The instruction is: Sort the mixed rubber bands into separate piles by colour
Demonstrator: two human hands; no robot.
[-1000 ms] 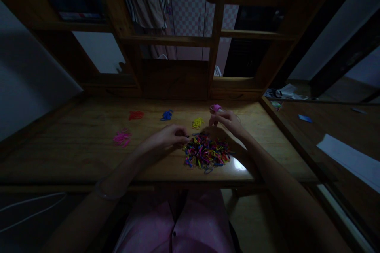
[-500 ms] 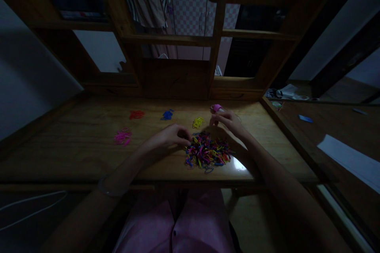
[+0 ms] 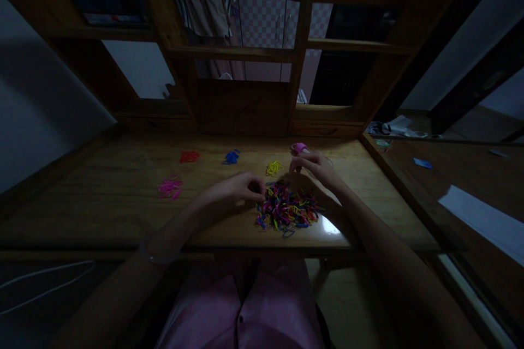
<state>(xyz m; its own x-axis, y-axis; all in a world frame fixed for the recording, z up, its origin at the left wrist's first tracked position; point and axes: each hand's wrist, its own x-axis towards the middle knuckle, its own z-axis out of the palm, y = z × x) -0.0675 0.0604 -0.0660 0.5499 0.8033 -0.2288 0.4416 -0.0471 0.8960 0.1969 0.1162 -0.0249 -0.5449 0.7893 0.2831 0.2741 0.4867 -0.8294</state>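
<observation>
A mixed heap of coloured rubber bands lies on the wooden desk near its front edge. My left hand is at the heap's left side, thumb and forefinger bent together at its edge; whether a band is between them is too dark to see. Above the heap's upper right, my right hand hovers with curled fingers drawn together, and what they hold, if anything, is hidden. Small single-colour piles lie farther back: yellow bands between my hands, blue bands, red bands and pink bands to the left.
A pink item lies just behind my right hand. The wooden shelf unit rises at the desk's back. To the right, a lower brown surface holds white paper and a small blue card.
My left hand has shifted very slightly to the right at the heap's edge. My right hand and the sorted piles look the same.
</observation>
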